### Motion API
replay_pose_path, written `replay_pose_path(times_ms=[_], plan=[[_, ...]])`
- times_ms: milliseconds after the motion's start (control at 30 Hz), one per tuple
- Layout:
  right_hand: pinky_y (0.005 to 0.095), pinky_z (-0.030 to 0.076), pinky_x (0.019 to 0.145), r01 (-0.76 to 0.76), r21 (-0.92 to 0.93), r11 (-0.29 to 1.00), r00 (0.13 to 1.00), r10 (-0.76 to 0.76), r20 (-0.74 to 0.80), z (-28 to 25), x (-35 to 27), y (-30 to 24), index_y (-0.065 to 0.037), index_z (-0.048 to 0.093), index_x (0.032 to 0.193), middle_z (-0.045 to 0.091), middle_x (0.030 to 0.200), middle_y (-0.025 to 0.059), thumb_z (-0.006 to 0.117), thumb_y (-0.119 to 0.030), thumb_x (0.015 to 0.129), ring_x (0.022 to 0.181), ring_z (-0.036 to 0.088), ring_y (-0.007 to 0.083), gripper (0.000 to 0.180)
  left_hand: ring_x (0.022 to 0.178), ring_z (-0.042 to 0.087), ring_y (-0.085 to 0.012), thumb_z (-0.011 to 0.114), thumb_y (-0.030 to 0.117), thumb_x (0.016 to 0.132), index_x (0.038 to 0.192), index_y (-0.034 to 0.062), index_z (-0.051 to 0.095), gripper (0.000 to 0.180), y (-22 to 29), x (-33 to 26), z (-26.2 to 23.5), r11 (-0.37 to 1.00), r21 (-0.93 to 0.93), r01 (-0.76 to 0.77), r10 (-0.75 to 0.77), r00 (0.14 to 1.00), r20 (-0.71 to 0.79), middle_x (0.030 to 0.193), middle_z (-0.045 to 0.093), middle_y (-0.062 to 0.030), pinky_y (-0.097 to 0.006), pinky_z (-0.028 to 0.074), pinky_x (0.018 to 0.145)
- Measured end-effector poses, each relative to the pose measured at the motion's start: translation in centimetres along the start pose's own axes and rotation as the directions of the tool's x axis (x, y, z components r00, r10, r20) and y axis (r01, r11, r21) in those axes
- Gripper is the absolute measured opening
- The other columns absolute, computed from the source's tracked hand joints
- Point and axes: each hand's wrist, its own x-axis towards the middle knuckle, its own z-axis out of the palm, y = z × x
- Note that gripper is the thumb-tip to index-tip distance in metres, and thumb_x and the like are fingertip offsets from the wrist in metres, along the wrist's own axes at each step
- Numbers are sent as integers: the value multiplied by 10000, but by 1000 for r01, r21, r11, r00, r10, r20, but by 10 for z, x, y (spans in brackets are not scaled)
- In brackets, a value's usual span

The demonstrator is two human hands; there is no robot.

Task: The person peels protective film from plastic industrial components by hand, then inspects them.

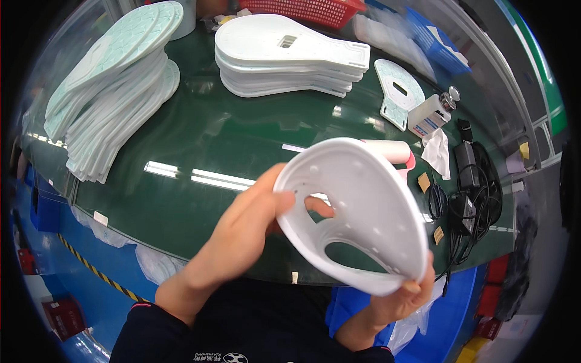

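Observation:
In front of me I hold up a white curved plastic shell, wide at the top, with two rounded openings in its lower part. My left hand grips its left rim, thumb over the edge. A fingertip behind the shell shows through the smaller opening. My right hand is closed on its lower right corner, and most of those fingers are hidden. Partly behind the shell lies a white roller with a pink handle.
Stacked pale paddle-shaped panels stand at the left and far middle. At right are a single panel, a pump bottle, a white tissue and black cables with an adapter. A red basket and blue basket stand behind.

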Motion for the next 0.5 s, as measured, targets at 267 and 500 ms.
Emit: replay_pose_path(times_ms=[267,500], plan=[[205,421,619,-288,251,924,906,348,-241,-8,40,21,59,513,941,576,820,91,377,-189,880,674,538,109,290,929,531,-232,338,114,837,1124,-102,338,359,26,-14,13,973,-202,109,-97,993,68,1027,490,-214,-305,402,810],[304,517,633,-334,448,829,852,469,-233,-23,57,30,53,447,1084,551,943,190,277,-291,878,767,590,209,436,907,556,-274,369,377,832,1235,-110,154,669,57,-36,22,949,-72,305,-296,948,115,965,544,-244,-355,385,846]])
